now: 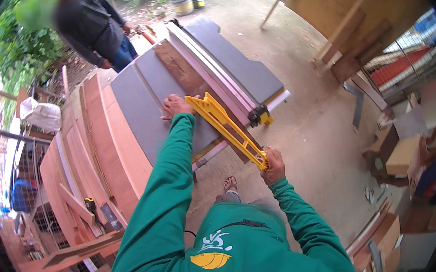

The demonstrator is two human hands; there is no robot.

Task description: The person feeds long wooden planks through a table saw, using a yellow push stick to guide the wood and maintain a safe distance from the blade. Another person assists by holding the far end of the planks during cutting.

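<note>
Yellow push stick, R hand, pointing up-left

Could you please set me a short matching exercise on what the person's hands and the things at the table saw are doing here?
Things:
1. left hand
2. right hand
3. yellow push stick
4. other person

States:
A. stands at the far end of the saw table
B. grips the near end of the stick
C. lies flat on the brown board
D. slants from the board back toward the body

Pairs: 1-C, 2-B, 3-D, 4-A
</note>
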